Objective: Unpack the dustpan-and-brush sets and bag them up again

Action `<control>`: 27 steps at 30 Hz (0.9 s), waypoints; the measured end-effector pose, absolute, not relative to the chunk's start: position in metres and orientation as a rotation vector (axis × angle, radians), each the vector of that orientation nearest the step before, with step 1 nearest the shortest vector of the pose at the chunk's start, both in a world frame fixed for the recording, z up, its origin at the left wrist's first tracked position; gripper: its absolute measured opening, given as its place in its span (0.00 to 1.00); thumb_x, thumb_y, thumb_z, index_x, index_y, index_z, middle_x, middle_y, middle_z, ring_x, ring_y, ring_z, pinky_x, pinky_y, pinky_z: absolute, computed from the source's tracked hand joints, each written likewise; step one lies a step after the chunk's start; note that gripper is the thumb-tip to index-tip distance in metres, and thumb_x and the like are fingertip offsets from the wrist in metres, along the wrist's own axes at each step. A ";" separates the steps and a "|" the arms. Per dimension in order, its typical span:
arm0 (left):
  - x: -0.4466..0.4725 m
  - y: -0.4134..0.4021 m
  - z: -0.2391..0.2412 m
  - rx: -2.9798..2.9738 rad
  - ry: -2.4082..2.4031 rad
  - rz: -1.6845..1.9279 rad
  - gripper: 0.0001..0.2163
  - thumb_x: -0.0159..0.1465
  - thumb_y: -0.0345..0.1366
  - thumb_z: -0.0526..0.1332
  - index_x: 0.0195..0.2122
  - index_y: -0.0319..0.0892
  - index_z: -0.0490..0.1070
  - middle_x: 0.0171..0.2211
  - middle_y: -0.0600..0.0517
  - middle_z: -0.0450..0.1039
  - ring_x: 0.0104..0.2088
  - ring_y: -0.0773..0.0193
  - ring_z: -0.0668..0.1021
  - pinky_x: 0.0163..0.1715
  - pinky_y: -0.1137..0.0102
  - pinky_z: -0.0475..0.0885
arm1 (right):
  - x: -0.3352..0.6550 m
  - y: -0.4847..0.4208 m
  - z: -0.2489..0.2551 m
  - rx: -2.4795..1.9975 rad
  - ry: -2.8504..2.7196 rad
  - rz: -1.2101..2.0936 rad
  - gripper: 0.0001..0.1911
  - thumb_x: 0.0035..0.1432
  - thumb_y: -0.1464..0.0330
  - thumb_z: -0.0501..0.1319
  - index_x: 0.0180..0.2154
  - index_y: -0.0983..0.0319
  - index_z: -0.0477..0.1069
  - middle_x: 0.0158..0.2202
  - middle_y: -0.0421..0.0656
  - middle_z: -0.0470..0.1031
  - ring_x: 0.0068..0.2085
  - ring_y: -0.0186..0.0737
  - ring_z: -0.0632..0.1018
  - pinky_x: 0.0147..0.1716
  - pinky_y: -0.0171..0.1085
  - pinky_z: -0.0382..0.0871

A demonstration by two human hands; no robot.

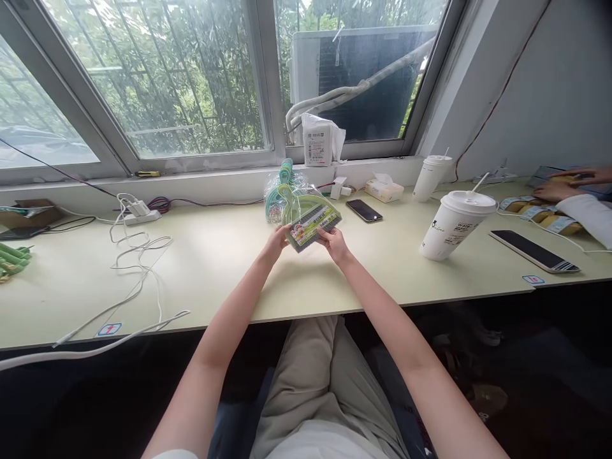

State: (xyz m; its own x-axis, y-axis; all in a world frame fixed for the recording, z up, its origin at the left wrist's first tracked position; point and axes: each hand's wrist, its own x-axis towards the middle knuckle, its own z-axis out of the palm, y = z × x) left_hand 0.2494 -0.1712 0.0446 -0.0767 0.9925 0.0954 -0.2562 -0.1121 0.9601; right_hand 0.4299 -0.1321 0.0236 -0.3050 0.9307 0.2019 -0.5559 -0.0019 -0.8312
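Flanking the packaged brush (313,224) — phone (364,210), paper cup (454,224), white cables (138,255).

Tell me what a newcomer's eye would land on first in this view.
First, the green mini brush-and-dustpan set in clear wrapping at the desk's middle, held at its near edge by the left hand and right hand. Next, the big white lidded cup with a straw to the right, a dark phone lying beside it. At the far right edge, another person's hands rest on the desk.
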 end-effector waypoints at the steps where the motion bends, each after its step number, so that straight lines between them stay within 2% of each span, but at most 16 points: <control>1: 0.252 -0.174 0.045 1.054 0.991 1.412 0.21 0.55 0.43 0.66 0.48 0.39 0.69 0.44 0.45 0.76 0.42 0.58 0.78 0.36 0.69 0.74 | 0.429 -0.133 0.024 -0.505 -1.048 1.591 0.18 0.42 0.63 0.73 0.36 0.64 0.74 0.41 0.45 0.79 0.46 0.47 0.79 0.51 0.46 0.74; 5: 0.270 -0.186 0.043 1.150 0.810 1.094 0.24 0.58 0.43 0.64 0.55 0.45 0.66 0.57 0.43 0.67 0.48 0.49 0.77 0.41 0.59 0.74 | 0.431 -0.135 0.027 -0.511 -0.983 1.508 0.17 0.44 0.64 0.71 0.36 0.63 0.73 0.41 0.45 0.79 0.47 0.47 0.78 0.52 0.46 0.73; 8: 0.278 -0.187 0.041 1.173 0.762 1.046 0.23 0.60 0.45 0.63 0.55 0.46 0.67 0.61 0.44 0.63 0.53 0.46 0.74 0.45 0.57 0.72 | 0.432 -0.135 0.028 -0.528 -0.916 1.476 0.15 0.45 0.65 0.70 0.36 0.62 0.72 0.41 0.44 0.79 0.49 0.46 0.77 0.52 0.45 0.73; 12: 0.272 -0.182 0.042 1.158 0.784 1.216 0.21 0.60 0.45 0.62 0.52 0.43 0.70 0.57 0.43 0.67 0.54 0.51 0.72 0.48 0.59 0.71 | 0.431 -0.132 0.026 -0.551 -0.919 1.510 0.14 0.46 0.66 0.70 0.35 0.63 0.72 0.40 0.45 0.79 0.49 0.46 0.78 0.52 0.45 0.74; 16: 0.265 -0.179 0.042 1.197 0.920 1.352 0.22 0.54 0.40 0.67 0.50 0.40 0.70 0.49 0.44 0.74 0.48 0.56 0.75 0.44 0.66 0.71 | 0.428 -0.132 0.025 -0.577 -0.932 1.543 0.12 0.46 0.69 0.69 0.35 0.63 0.72 0.39 0.43 0.79 0.44 0.43 0.79 0.49 0.44 0.76; 21: 0.266 -0.176 0.037 1.166 0.994 1.389 0.22 0.52 0.39 0.66 0.47 0.40 0.70 0.46 0.45 0.75 0.41 0.60 0.76 0.36 0.68 0.72 | 0.428 -0.135 0.028 -0.590 -0.900 1.563 0.09 0.48 0.72 0.66 0.34 0.63 0.71 0.36 0.42 0.79 0.39 0.39 0.80 0.47 0.41 0.77; 27: 0.266 -0.173 0.034 1.174 1.004 1.425 0.23 0.52 0.40 0.66 0.48 0.41 0.67 0.47 0.45 0.74 0.40 0.59 0.77 0.34 0.66 0.74 | 0.428 -0.133 0.028 -0.639 -0.875 1.615 0.07 0.50 0.74 0.63 0.34 0.62 0.71 0.36 0.41 0.79 0.37 0.36 0.80 0.46 0.38 0.77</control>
